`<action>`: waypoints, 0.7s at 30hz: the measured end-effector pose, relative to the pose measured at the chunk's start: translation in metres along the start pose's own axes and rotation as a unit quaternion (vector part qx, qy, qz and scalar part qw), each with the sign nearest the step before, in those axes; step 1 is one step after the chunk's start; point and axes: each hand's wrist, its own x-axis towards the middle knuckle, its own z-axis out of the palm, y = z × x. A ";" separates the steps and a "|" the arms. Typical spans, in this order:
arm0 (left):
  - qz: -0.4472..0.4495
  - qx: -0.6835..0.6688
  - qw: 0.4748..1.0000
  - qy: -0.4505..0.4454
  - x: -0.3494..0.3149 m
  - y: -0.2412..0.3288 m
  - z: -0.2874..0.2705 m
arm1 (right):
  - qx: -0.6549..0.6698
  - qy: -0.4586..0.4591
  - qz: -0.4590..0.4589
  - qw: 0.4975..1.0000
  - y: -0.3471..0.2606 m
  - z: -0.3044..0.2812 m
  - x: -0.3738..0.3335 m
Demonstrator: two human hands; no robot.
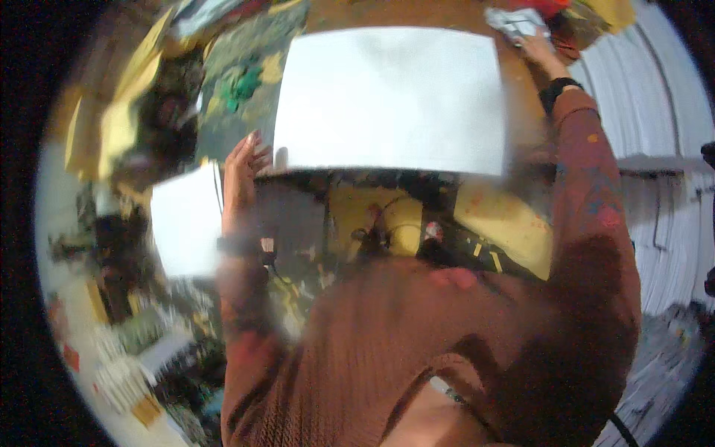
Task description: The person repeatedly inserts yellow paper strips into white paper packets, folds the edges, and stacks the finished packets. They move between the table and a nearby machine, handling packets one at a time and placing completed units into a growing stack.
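A large white rectangular sheet lies flat on the brown table, with a soft grey shadow across its upper part. At the far right, my right hand is closed on a crumpled white rag, beyond the sheet's far right corner; whether it is cloth or paper is unclear. My left hand is by the table's near edge, just left of the sheet's near left corner. Its fingers are loosely bent and slightly apart, with nothing visible in them. Blur hides whether they touch the edge.
A paint-stained grey surface with a green paint patch lies left of the sheet. Another white sheet stands lower left, near yellow paper. Red and yellow items are at the far right corner. White corrugated material is on the right.
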 end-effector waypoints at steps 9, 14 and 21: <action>-0.031 0.017 0.996 0.082 -0.176 -0.006 0.027 | 0.422 0.083 0.217 0.876 -0.036 -0.060 -0.027; 0.048 -0.020 0.998 -0.039 -0.203 0.022 0.106 | 0.878 0.041 0.029 0.477 -0.166 -0.223 -0.109; 0.216 -0.042 0.963 -0.157 -0.206 0.027 0.192 | 0.881 -0.166 0.003 0.443 -0.369 -0.253 -0.206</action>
